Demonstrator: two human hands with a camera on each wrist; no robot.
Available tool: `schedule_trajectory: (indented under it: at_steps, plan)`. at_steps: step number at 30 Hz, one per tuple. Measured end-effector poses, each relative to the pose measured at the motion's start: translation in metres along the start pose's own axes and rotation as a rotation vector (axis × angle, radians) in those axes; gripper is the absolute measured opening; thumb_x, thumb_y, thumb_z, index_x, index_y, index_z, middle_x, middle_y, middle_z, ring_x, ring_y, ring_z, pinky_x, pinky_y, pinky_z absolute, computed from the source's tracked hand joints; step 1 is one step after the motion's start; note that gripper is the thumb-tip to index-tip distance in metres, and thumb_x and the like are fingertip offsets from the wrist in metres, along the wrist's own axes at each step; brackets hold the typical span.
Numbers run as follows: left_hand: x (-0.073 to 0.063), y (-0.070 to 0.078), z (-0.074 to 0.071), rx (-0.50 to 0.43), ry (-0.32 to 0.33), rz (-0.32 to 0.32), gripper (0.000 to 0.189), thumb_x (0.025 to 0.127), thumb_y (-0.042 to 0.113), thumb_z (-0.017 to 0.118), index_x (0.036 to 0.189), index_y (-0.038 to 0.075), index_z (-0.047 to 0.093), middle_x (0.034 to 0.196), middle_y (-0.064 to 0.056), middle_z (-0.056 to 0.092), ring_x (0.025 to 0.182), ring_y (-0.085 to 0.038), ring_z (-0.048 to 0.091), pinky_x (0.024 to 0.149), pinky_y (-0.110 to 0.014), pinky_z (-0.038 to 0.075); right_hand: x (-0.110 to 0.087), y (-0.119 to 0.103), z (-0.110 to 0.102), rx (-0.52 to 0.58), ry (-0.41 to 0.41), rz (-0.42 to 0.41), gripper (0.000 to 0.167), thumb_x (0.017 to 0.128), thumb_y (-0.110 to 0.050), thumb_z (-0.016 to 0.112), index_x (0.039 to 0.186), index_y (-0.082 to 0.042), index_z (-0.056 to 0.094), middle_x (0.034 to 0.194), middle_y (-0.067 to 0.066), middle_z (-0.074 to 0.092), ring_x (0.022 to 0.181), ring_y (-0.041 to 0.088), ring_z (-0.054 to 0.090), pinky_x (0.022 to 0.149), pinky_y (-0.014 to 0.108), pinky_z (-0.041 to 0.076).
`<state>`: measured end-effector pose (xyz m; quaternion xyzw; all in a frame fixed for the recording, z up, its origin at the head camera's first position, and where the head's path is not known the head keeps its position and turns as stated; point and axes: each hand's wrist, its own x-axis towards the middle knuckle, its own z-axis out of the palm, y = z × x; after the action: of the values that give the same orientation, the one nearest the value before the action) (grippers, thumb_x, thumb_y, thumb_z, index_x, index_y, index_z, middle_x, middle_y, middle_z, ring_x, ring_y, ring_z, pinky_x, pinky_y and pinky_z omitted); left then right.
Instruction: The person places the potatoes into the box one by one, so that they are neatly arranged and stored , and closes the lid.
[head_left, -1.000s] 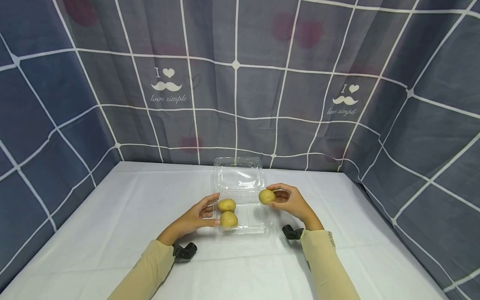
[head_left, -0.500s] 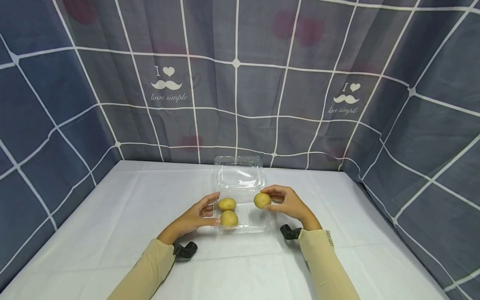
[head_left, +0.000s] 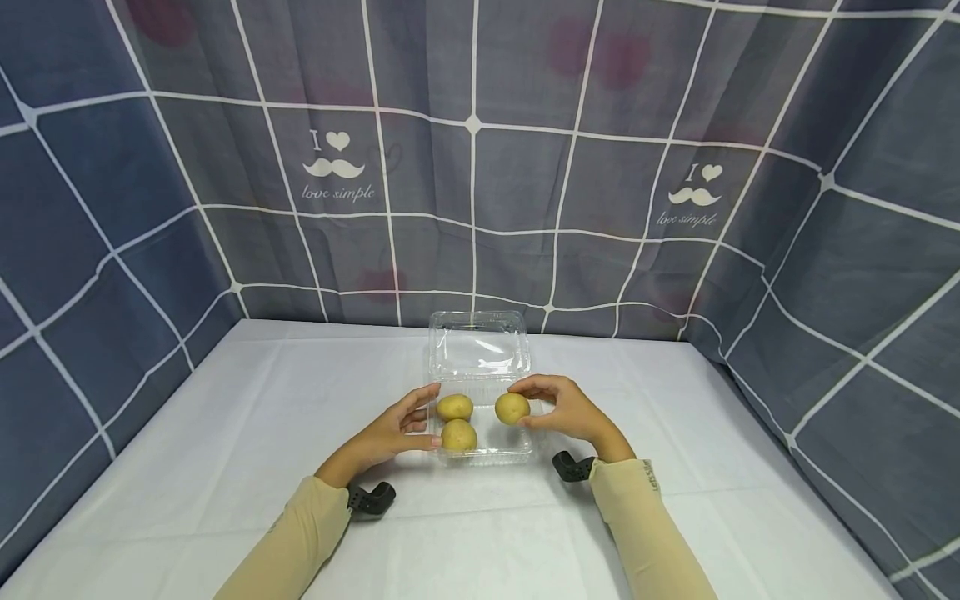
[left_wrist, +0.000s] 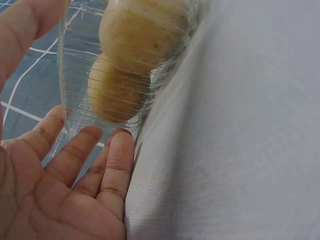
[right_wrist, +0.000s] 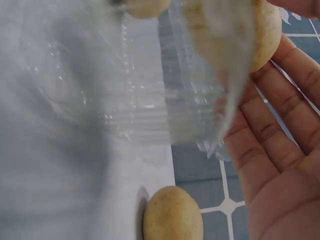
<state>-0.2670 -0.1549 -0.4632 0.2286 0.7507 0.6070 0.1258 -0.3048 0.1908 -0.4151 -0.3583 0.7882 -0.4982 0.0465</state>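
In the head view a clear plastic clamshell container (head_left: 495, 450) stands with its lid (head_left: 480, 346) raised at the back. Two yellow potatoes, a far one (head_left: 454, 407) and a near one (head_left: 459, 435), lie in its left half. My left hand (head_left: 393, 429) touches the container's left side, fingers loosely extended and thumb at the front corner; the left wrist view shows its palm (left_wrist: 60, 200) facing the ribbed wall. My right hand (head_left: 566, 408) pinches a third potato (head_left: 512, 408) between thumb and fingers over the container's right half. Whether that potato touches the bottom I cannot tell.
Another potato (right_wrist: 172, 215) shows on the table in the right wrist view; in the head view it cannot be seen. White cloth covers the table (head_left: 465, 533). A grey-blue checked curtain (head_left: 517, 183) stands behind and at both sides.
My right hand has carried its potato leftward and slightly nearer, from the container's right edge to over its right half. The left hand and the two potatoes beside it have stayed put.
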Motion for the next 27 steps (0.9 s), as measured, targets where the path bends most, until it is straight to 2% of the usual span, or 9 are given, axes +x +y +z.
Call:
schedule_trajectory:
  at_steps: [4, 8, 13, 19, 23, 27]
  plan:
    - [0.000, 0.000, 0.000, 0.000, 0.001, 0.000, 0.098, 0.095, 0.012, 0.084, 0.170, -0.003, 0.021, 0.175, -0.029, 0.021, 0.154, -0.053, 0.033, 0.126, -0.061, 0.034, 0.002, -0.001, 0.005, -0.039, -0.022, -0.019, 0.043, 0.085, 0.001, 0.086, 0.126, 0.007, 0.074, 0.125, 0.019, 0.076, 0.116, 0.023, 0.071, 0.109, 0.033, 0.055]
    - [0.000, 0.001, 0.000, 0.004, 0.000, 0.002, 0.098, 0.095, 0.012, 0.084, 0.170, -0.003, 0.021, 0.175, -0.030, 0.020, 0.155, -0.053, 0.033, 0.126, -0.061, 0.034, 0.003, -0.004, 0.010, -0.074, -0.050, -0.019, 0.043, 0.086, -0.002, 0.087, 0.126, 0.004, 0.075, 0.124, 0.015, 0.077, 0.118, 0.028, 0.071, 0.112, 0.042, 0.053]
    - [0.000, 0.001, 0.000, 0.003, -0.001, 0.002, 0.099, 0.095, 0.012, 0.084, 0.169, -0.004, 0.021, 0.175, -0.030, 0.020, 0.154, -0.054, 0.033, 0.126, -0.061, 0.034, 0.004, -0.007, 0.015, -0.104, -0.072, -0.004, 0.043, 0.087, -0.004, 0.087, 0.127, 0.002, 0.075, 0.124, 0.013, 0.077, 0.119, 0.027, 0.069, 0.116, 0.053, 0.048]
    - [0.001, 0.000, -0.001, 0.004, 0.000, -0.010, 0.100, 0.095, 0.013, 0.085, 0.170, -0.002, 0.021, 0.175, -0.029, 0.020, 0.155, -0.053, 0.033, 0.126, -0.061, 0.034, 0.005, -0.007, 0.018, -0.139, -0.082, 0.004, 0.043, 0.085, -0.004, 0.087, 0.126, 0.000, 0.076, 0.123, 0.010, 0.078, 0.118, 0.024, 0.069, 0.113, 0.049, 0.050]
    - [0.001, 0.000, -0.001, 0.002, 0.001, -0.015, 0.100, 0.095, 0.013, 0.085, 0.170, -0.001, 0.021, 0.175, -0.029, 0.020, 0.155, -0.053, 0.032, 0.126, -0.061, 0.034, 0.005, -0.008, 0.019, -0.159, -0.084, 0.013, 0.044, 0.083, -0.005, 0.089, 0.125, -0.001, 0.077, 0.121, 0.009, 0.078, 0.116, 0.021, 0.069, 0.109, 0.052, 0.053]
    - [0.001, 0.001, 0.000, 0.002, 0.002, -0.017, 0.099, 0.095, 0.012, 0.084, 0.170, -0.002, 0.021, 0.175, -0.029, 0.021, 0.155, -0.053, 0.033, 0.126, -0.061, 0.034, 0.005, -0.007, 0.021, -0.177, -0.091, 0.018, 0.043, 0.082, -0.007, 0.090, 0.123, -0.003, 0.078, 0.118, 0.006, 0.078, 0.114, 0.019, 0.068, 0.108, 0.049, 0.053]
